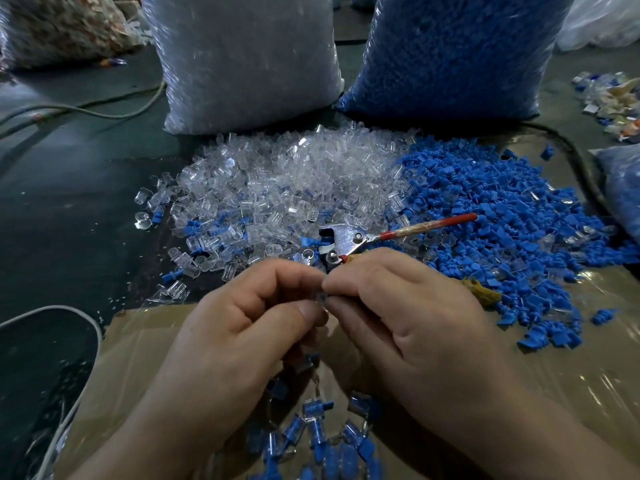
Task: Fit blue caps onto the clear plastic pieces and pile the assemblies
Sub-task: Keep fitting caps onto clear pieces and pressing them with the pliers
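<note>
Two tall plastic sacks stand at the back of the dark surface: a clear sack (249, 60) packed with transparent parts on the left and a blue sack (450, 53) full of caps just beside it on the right. In front of them lies a wide heap of clear plastic pieces (294, 174), and touching its right edge is an equally broad heap of blue caps (502, 209), with a few caps and pieces mixed along the border. A sheet of brown cardboard (138, 358) covers the near part of the surface, and the cap heap spills onto its right side.

A pair of metal pliers (349, 237) rests where the two heaps meet. One red-tipped handle points right over the caps, and the other runs under the right hand. Near the bottom edge, between the forearms, finished assemblies (318, 431), clear bodies with blue caps fitted, lie piled on the cardboard.

The left hand (242, 327) and right hand (408, 306) meet in the middle, above the cardboard's far edge. Both have curled fingers, and each grip is narrow, with thumb and forefinger closed onto one small clear piece (320, 296) held between the two sets of fingertips. Whether a cap is already on it cannot be told, since the fingers hide most of it.

A pale cable (86, 110) trails across the surface at the far left.
</note>
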